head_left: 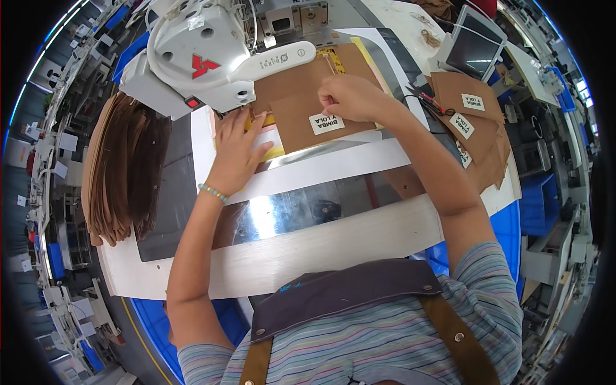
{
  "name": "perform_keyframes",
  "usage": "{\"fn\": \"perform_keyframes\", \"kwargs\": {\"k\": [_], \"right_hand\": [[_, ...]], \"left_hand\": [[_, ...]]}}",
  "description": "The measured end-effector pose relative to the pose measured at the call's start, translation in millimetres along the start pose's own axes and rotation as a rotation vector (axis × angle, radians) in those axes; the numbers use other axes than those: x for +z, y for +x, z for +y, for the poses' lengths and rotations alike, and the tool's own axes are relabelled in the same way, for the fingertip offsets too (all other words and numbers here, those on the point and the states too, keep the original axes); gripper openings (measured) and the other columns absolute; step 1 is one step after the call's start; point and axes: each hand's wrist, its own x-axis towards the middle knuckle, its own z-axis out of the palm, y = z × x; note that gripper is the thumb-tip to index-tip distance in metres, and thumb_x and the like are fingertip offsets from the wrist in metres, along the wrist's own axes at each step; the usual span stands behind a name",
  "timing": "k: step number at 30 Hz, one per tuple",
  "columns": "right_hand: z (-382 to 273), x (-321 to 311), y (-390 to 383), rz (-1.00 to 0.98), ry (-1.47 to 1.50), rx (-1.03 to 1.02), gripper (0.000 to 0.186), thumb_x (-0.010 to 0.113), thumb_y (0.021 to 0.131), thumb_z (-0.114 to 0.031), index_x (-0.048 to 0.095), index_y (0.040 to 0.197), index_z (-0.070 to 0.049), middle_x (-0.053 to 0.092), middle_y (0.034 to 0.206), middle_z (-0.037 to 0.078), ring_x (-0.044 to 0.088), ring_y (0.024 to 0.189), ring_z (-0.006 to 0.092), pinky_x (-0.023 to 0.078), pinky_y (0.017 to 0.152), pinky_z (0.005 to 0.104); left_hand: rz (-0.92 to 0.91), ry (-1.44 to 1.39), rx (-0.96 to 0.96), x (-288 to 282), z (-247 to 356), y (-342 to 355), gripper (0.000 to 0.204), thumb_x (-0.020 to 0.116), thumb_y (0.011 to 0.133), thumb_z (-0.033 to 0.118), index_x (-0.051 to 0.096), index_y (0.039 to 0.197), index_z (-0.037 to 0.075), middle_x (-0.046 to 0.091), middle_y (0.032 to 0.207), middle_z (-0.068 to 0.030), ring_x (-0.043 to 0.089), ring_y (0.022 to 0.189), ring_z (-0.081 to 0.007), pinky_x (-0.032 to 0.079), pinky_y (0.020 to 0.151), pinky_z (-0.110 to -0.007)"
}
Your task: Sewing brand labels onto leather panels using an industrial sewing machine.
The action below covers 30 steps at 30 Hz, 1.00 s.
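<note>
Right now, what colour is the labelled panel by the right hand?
The panel is brown, best in the head view.

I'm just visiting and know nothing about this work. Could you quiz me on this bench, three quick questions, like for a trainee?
1. True or false: a beaded bracelet circles the wrist of the left hand.
2. What is stacked at the person's left? a) screens; b) brown pieces; c) red-handled tools.
3. Fill in: the brown panel by the right hand carries a ____ label.

Key: 1. True. 2. b. 3. White.
</note>
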Motion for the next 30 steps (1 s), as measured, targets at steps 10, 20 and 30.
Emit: {"fn": "perform_keyframes", "kwargs": {"k": [10,20,30], "right_hand": [[2,-4,-10,-0.055,0.022,0.027,0.006,0.078,0.085,-0.014,0.074,0.085,-0.01,0.071,0.095,0.007,0.07,0.095,0.0276,0.055,0.083,0.0432],[-16,6,-13,-0.01,0.021,0.031,0.007,0.076,0.092,-0.013,0.072,0.088,-0.008,0.068,0.099,0.006,0.07,0.096,0.0258,0.054,0.086,0.0411],[-2,-26,17,0.194,-0.043,-0.006,0.005,0.069,0.095,-0.011,0.072,0.098,-0.008,0.069,0.093,0.009,0.068,0.095,0.0311,0.053,0.085,0.0438]], "left_hand": [[-0.078,0.156,-0.184,1,-20,-6,0.073,0.06,0.106,0.048,0.053,0.153,-0.007,0.053,0.159,-0.0246,0.043,0.151,-0.0434,0.031,0.124,-0.053],[0.072,0.046,-0.28,-26,-68,-26,0.048,0.066,0.106,0.034,0.068,0.138,-0.002,0.057,0.156,-0.0242,0.049,0.145,-0.045,0.038,0.121,-0.052],[0.059,-0.074,-0.056,-6,-71,16,0.032,0.062,0.104,0.016,0.07,0.124,-0.007,0.065,0.129,-0.0264,0.05,0.136,-0.0467,0.042,0.112,-0.054]]}}
